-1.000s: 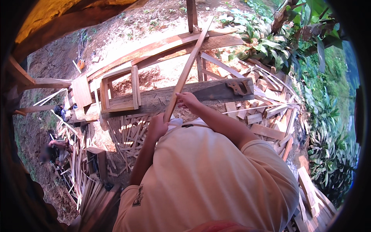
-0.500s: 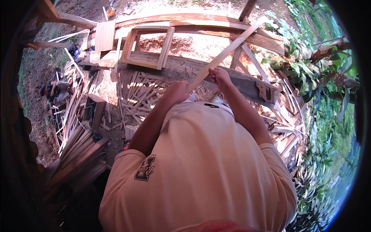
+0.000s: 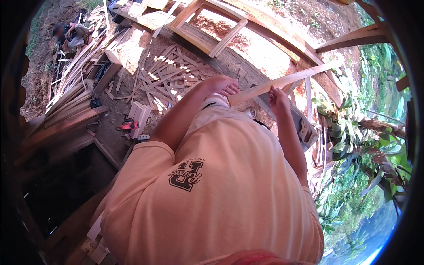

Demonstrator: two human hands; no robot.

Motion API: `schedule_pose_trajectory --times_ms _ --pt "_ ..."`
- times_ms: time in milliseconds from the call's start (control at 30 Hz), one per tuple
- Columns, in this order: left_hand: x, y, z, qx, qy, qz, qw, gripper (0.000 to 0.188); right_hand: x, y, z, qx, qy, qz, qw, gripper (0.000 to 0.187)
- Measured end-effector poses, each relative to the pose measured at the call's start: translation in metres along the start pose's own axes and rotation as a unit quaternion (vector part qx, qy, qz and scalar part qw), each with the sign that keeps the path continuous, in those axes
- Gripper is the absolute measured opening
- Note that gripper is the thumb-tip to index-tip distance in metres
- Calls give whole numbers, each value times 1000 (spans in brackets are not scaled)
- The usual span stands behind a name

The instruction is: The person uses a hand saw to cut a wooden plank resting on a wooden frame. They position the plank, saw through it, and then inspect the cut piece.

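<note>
My right hand pinches a long pale wooden strip near its middle, and the strip slants away to the upper right. The strip's near end lies against the front of my body. Just above that end my left hand is open, its fingers stretched out and seemingly off the wood. Beyond my hands runs a thick plank bench. On its right part lies a handsaw, whose wooden handle shows past my right forearm; my arm and the strip cover much of its blade.
A rectangular wooden frame rests on the bench. Loose wood strips litter the ground. At left are stacked boards and a red tool beside wood blocks. Another person sits far left. Leafy plants grow at right.
The view has swung to the right. My left hand has let go of the strip's near end and opened. My right hand still holds the strip, which now lies at a flatter slant.
</note>
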State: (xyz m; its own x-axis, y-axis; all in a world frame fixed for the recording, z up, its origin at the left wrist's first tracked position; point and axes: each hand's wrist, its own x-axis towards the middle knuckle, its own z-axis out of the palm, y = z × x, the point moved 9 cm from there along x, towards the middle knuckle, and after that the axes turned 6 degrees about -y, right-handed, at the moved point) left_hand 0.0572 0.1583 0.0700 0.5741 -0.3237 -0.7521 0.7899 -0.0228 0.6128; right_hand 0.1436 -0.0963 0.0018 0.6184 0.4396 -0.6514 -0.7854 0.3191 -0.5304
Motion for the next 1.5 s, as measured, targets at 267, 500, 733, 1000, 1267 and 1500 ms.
schedule_pose_trajectory --times_ms 267,500,733,1000,1267,1500 --pt "45 14 45 35 -102 -71 992 56 -7 -1 6 21 -3 -27 999 11" --pt "69 -9 64 73 -119 -105 985 46 3 10 4 -86 44 -67 993 18" --pt "53 -13 72 -7 -114 -111 987 42 -10 11 5 -104 33 -28 994 24" --pt "8 -19 48 -15 -111 -118 987 40 17 -8 -24 230 49 -79 969 55" --pt "-74 9 26 -5 -174 -171 970 40 -40 -128 0 411 -33 -280 867 101" --pt "-89 58 5 2 -269 -184 945 39 -106 -193 54 433 -36 -392 811 68"
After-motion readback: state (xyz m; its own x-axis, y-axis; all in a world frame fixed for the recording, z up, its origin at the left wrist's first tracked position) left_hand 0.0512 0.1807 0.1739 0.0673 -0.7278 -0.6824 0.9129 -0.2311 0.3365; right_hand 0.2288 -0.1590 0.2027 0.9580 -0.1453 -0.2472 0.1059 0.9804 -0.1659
